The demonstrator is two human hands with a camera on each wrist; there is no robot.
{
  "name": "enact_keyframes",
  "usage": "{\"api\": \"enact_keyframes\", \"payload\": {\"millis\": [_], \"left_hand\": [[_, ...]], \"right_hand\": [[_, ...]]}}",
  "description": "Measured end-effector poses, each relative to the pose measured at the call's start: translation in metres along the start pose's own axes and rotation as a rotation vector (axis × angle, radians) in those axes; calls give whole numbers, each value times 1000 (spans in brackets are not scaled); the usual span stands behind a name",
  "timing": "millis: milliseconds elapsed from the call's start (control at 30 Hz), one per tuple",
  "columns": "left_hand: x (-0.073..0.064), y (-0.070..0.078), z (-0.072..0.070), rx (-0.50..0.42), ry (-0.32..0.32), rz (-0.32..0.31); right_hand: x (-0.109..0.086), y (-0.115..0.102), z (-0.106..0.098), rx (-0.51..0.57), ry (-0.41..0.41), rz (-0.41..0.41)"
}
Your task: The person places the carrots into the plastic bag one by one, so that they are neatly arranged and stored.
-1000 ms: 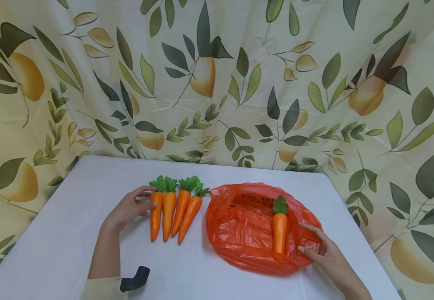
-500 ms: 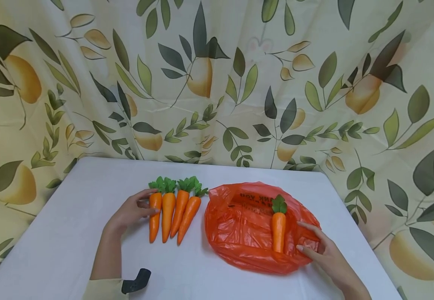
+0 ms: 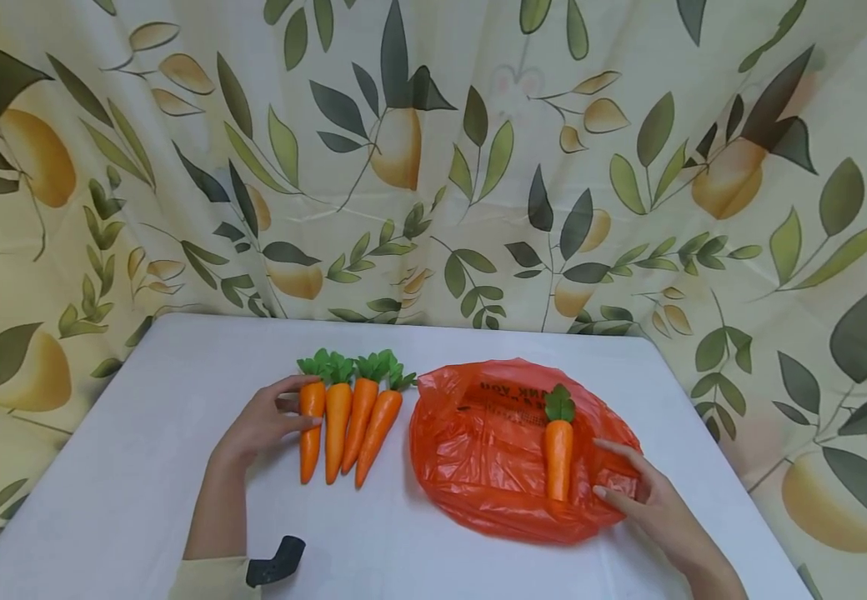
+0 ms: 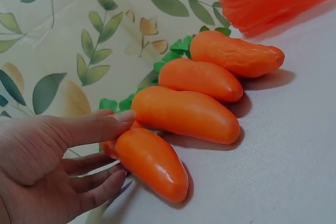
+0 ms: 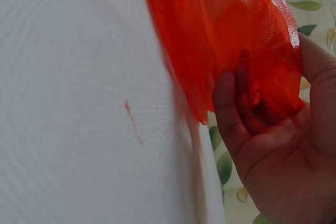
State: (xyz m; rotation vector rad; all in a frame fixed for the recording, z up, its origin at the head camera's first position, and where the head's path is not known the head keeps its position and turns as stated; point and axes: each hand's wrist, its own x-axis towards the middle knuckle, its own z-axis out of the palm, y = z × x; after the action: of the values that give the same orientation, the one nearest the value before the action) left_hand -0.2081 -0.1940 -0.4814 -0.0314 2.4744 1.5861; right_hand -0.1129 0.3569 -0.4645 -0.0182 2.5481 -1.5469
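Observation:
In the head view my left hand (image 3: 263,421) grips the leftmost orange carrot (image 3: 311,446), thumb across its front and fingers at its far side. The left wrist view shows the thumb over the held carrot (image 4: 153,163) and the other fingers beside and under it. Three more carrots (image 3: 338,429) with green tops lie to its right. My right hand (image 3: 651,500) holds the right edge of a red plastic bag (image 3: 478,479), which is spread open. Inside the bag lies another carrot (image 3: 558,458). In the right wrist view the fingers (image 5: 226,95) curl against the bag's film.
Everything lies on a white table (image 3: 373,550) with a patterned curtain (image 3: 433,208) behind it. A black strap piece (image 3: 276,562) sticks out from the left sleeve.
My left thumb has moved right, across the front of the leftmost carrot, and the fingers have drawn in around it. My right hand stays at the bag's edge.

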Motion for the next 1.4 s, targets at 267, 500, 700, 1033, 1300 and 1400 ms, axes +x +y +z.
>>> {"api": "enact_keyframes", "payload": {"millis": [267, 500, 700, 1033, 1300, 1400], "left_hand": [[-1, 3, -2, -70, 27, 13], [-3, 5, -3, -75, 41, -6], [-4, 9, -3, -64, 56, -25], [-9, 24, -3, -79, 61, -28], [-9, 35, -3, -63, 55, -3], [-7, 39, -3, -47, 52, 17]], "right_hand": [[-2, -1, -1, 0, -5, -15], [-3, 0, -1, 22, -3, -66], [-2, 1, -1, 29, -6, -62], [-2, 1, -2, 35, -4, -46], [-2, 2, -3, 44, -4, -43], [-2, 3, -1, 48, -10, -52]]}}
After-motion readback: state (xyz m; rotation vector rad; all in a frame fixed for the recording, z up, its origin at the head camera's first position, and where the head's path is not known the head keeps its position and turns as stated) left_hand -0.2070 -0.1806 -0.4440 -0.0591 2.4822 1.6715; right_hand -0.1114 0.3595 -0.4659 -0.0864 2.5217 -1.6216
